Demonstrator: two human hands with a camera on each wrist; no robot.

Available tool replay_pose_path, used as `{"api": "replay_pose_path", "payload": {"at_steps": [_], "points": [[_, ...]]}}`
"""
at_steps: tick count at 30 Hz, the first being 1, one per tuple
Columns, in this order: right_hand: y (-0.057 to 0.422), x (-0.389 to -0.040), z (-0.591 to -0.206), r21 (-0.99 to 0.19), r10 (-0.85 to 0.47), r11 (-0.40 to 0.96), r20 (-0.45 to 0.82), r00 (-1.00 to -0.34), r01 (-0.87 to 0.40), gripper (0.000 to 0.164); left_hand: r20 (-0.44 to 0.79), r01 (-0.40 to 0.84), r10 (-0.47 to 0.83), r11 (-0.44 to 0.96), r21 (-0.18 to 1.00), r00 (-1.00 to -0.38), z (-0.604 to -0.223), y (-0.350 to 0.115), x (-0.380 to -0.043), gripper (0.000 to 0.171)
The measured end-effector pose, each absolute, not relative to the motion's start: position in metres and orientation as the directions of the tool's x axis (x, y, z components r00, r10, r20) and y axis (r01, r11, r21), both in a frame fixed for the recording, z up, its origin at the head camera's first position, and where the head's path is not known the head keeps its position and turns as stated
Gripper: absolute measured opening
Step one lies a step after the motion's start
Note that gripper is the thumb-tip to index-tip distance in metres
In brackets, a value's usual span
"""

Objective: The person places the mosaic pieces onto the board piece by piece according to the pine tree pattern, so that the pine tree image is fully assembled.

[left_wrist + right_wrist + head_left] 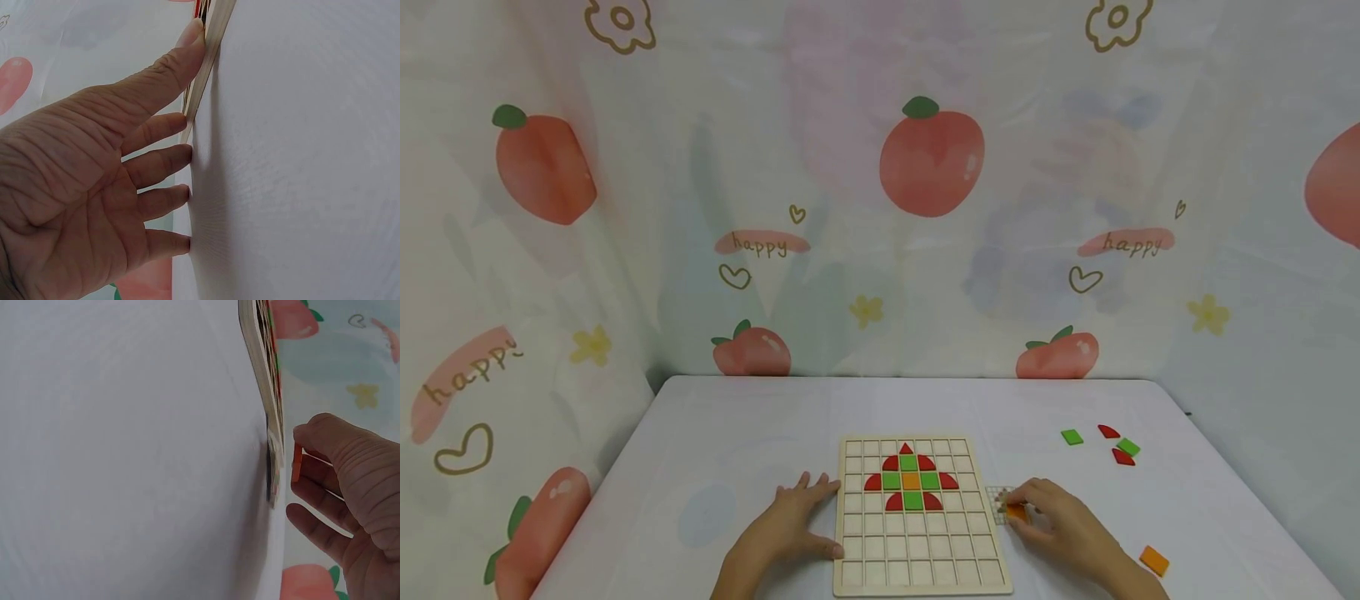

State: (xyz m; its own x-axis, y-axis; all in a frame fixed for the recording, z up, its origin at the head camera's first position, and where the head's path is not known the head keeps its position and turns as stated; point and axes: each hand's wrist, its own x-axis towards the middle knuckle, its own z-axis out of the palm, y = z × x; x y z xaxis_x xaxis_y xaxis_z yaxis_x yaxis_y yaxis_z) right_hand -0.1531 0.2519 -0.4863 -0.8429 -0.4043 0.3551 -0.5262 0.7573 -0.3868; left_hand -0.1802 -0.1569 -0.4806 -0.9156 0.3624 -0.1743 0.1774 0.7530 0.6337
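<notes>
A wooden grid board lies on the table, with red, green and orange tiles set in its upper cells around an orange square tile. My left hand rests at the board's left edge, thumb and fingers spread; in the left wrist view the thumb touches the board's side. My right hand pinches an orange tile between thumb and fingers, to the right of the board. Below that tile, a small pattern card sits beside the board's right edge, partly hidden by the hand.
To the back right lie a green tile, a red quarter-round tile, another green tile and another red tile. One orange tile lies near the right forearm. A printed curtain stands behind the table.
</notes>
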Motion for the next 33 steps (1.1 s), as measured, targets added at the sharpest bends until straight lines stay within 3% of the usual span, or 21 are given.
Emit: {"api": "replay_pose_path", "payload": {"at_steps": [8, 20, 27, 33], "points": [[0.227, -0.154, -0.484, -0.420, -0.456, 0.725, 0.301, -0.838, -0.546, 0.022, -0.172, 0.185, 0.365, 0.758, 0.626, -0.915, -0.478, -0.157, -0.180, 0.093], [0.187, -0.157, -0.481, -0.412, -0.531, 0.666, 0.325, -0.783, -0.622, 0.017, -0.158, 0.196, 0.374, 0.748, 0.634, -0.914, -0.480, -0.158, -0.180, 0.094], [0.163, -0.161, -0.485, -0.328, -0.600, 0.610, 0.403, -0.691, -0.721, 0.015, -0.139, 0.215, 0.389, 0.734, 0.645, -0.911, -0.479, -0.159, -0.179, 0.094], [0.146, -0.163, -0.482, -0.323, -0.641, 0.616, 0.324, -0.695, -0.719, 0.011, -0.119, 0.238, 0.405, 0.724, 0.648, -0.906, -0.480, -0.160, -0.178, 0.093]]}}
